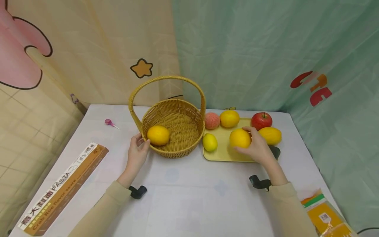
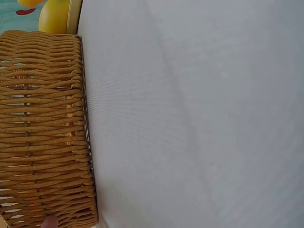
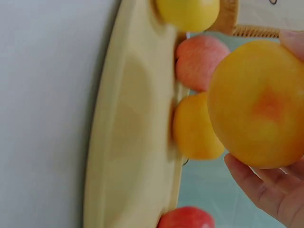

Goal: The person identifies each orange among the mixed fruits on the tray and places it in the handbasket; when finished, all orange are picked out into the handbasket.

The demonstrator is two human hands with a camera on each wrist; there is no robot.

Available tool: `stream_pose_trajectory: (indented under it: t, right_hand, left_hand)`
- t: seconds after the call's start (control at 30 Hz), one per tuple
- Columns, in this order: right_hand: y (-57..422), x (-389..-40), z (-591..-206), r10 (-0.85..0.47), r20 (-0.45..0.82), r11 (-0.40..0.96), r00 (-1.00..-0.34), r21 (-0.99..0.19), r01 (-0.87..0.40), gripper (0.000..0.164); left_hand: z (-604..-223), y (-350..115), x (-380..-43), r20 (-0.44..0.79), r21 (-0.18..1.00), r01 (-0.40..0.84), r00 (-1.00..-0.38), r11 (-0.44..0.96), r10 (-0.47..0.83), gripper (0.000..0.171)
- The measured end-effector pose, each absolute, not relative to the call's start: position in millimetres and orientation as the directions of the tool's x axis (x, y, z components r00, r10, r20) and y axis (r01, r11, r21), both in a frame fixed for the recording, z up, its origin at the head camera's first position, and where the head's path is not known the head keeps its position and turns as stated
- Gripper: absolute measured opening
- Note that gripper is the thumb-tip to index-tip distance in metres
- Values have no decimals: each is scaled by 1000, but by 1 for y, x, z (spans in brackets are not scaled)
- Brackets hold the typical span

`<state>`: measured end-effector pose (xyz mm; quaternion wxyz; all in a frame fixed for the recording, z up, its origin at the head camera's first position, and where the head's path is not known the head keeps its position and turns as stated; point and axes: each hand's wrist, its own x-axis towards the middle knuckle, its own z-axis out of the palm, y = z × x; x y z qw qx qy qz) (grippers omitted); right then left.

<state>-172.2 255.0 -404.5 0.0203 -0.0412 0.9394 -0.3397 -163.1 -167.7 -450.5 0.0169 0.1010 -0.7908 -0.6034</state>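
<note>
My right hand (image 1: 257, 146) grips a round orange-yellow fruit (image 1: 240, 138) above the yellow tray (image 1: 225, 157); the right wrist view shows the same fruit (image 3: 261, 104) raised over the tray, with fingers curled beneath it. At the left side of the wicker basket (image 1: 177, 153), my left hand (image 1: 138, 149) holds the rim, thumb on the near edge. One orange-yellow fruit (image 1: 158, 135) lies inside the basket by that hand. In the left wrist view the woven basket wall (image 2: 42, 128) fills the left side, and only a fingertip (image 2: 49, 222) shows.
Around the tray sit a pink peach-like fruit (image 1: 212, 120), another orange-yellow fruit (image 1: 229, 118), a lemon (image 1: 210, 142), a red apple (image 1: 262, 120), a yellow oval fruit (image 1: 270, 136) and a dark green item (image 1: 275, 151). Leftward lie a lollipop (image 1: 109, 122) and pasta box (image 1: 63, 189); a yellow packet (image 1: 325, 214) is front right.
</note>
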Motion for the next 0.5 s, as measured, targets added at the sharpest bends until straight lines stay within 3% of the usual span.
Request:
stream_pose_trajectory:
  t: [0.5]
  right_hand:
    - [172,-189,-386,-223,99,480,-970,-855,-198,87]
  left_hand:
    - [-449,-168,-162,-105,959,-145,-980,245,-172,58]
